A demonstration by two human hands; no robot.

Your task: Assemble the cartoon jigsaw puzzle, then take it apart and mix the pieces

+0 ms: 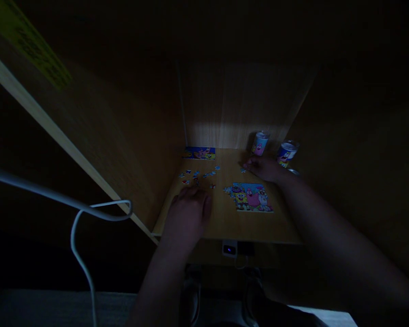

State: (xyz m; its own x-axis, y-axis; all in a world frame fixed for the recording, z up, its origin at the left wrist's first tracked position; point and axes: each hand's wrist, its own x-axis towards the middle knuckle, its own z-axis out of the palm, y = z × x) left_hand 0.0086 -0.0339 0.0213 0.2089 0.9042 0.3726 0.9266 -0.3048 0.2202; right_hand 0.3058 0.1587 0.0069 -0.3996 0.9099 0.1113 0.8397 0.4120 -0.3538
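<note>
A partly joined cartoon jigsaw (251, 197) lies on the small wooden desk (221, 222). Loose blue pieces (198, 176) are scattered to its left. My left hand (188, 211) rests palm down on the desk just below those pieces, fingers together and slightly curled. My right hand (263, 167) reaches to the far side, fingertips pinching at a small blue piece (242, 170) on the desk. The scene is very dark.
A printed reference picture (199, 153) lies at the desk's back left. Two small printed tins (260, 143) (286, 153) stand at the back right, with a lid (293, 171) beside them. Wooden walls enclose the desk. A white cable (78, 213) hangs at left.
</note>
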